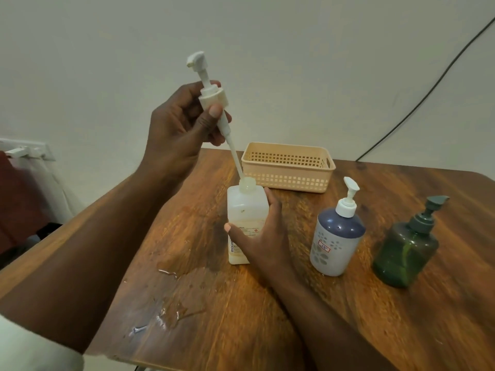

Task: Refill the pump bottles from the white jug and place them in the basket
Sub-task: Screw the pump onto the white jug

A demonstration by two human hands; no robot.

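Left hand (pixel 184 121), upper centre-left of frame: thumb and fingers pinch the collar of a white pump head (pixel 211 95), nozzle up, its dip tube (pixel 234 153) slanting down-right. Tube tip sits at or just inside the neck of the translucent white bottle (pixel 246 210); cannot tell whether the pump is going in or coming out.

Right hand (pixel 261 231), centre of frame: fingers and thumb wrapped round the body of that bottle, holding it upright on the wooden table (pixel 308 317). Bottle looks nearly empty, a pale layer at the bottom.

Outward: beige plastic basket (pixel 289 167) just behind the bottle, upper centre, nothing visible in it. To the right, a blue-and-white pump bottle (pixel 337 239), then a green pump bottle (pixel 407 250) at right edge, both capped and standing apart. Wet patches (pixel 171 271) on the table at lower left of centre. Black cable (pixel 428 95) runs across the wall, upper right. No white jug in view.

Judgement on the step: keep the right-hand grip firm and low so the light bottle does not tip. Move the pump along the line of the neck, straight rather than at this slant, so the thin tube does not flex and flick drops. Mind the wet table; the bottle's base may slide.
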